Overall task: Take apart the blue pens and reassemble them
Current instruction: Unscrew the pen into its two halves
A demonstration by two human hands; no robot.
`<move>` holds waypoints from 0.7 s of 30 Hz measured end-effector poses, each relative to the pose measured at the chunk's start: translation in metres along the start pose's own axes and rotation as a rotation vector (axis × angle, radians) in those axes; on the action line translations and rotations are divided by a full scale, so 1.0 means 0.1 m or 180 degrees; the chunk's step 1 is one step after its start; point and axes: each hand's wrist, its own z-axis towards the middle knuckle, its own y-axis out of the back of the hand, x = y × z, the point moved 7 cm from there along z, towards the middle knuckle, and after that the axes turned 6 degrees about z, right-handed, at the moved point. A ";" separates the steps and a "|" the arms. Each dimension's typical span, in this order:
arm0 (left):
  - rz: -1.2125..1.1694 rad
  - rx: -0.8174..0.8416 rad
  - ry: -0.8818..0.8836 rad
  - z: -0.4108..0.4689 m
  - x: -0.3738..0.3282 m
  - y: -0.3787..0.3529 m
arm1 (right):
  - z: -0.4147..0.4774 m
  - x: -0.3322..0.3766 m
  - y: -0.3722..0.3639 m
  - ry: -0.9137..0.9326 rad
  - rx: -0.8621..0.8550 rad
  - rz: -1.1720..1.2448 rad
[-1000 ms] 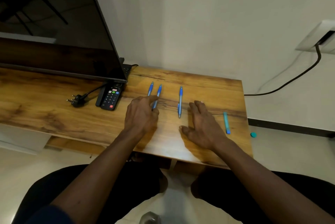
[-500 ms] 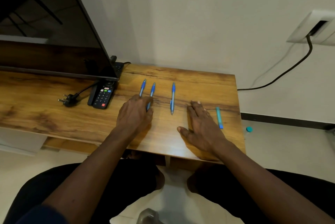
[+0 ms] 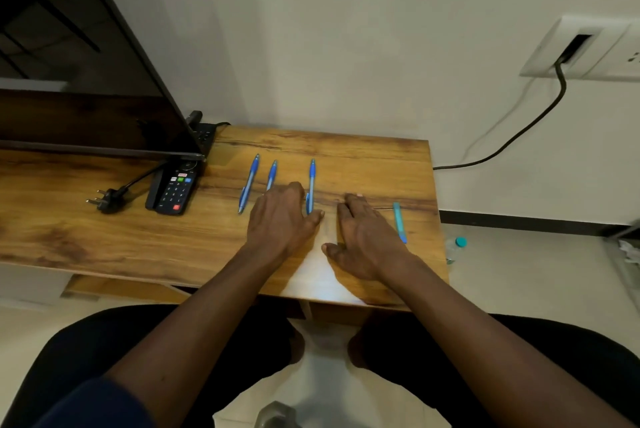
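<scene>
Three blue pens (image 3: 248, 185) lie side by side on the counter (image 3: 138, 237), light, stiff, slick plastic probably best pinched mid-barrel; the left grip (image 3: 280, 219) covers one, its hold unclear, and the right grip (image 3: 367, 240) rests flat, empty.

a wooden table (image 3: 104, 240) stands against a pale wall (image 3: 346, 29). on its left a dark tv (image 3: 86, 81) stands switched off, its screen mirroring the wood grain. a black remote (image 3: 175, 190) with coloured buttons lies just under the screen's lower right corner. left of it an unplugged black plug (image 3: 109, 200) lies pins outward, its cord (image 3: 142, 180) running back under the tv. a black power strip (image 3: 204, 135) sits behind the screen's edge. on the wall to the right, a white socket plate (image 3: 581, 46) feeds a dark cable (image 3: 519, 131) that drops behind the table. a clear bottle (image 3: 455, 247) with a teal cap stands on the floor (image 3: 519, 271) beside the table.
</scene>
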 end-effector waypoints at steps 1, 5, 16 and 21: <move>0.0030 0.0050 0.0058 0.04 -0.02 -0.04 | 0.00 0.00 0.02 -0.0005 0.0015 -0.0023; -0.0096 0.0207 0.0270 0.13 -0.03 -0.08 | -0.02 -0.02 0.08 0.0017 0.0116 0.0075; -0.1875 -0.0414 0.0100 0.04 -0.40 0.80 | -0.04 -0.09 0.91 -0.0675 -0.1249 0.4373; -0.1715 -0.0531 -0.0605 0.00 -0.60 1.17 | -0.16 0.04 1.19 -0.0443 -0.1197 0.5724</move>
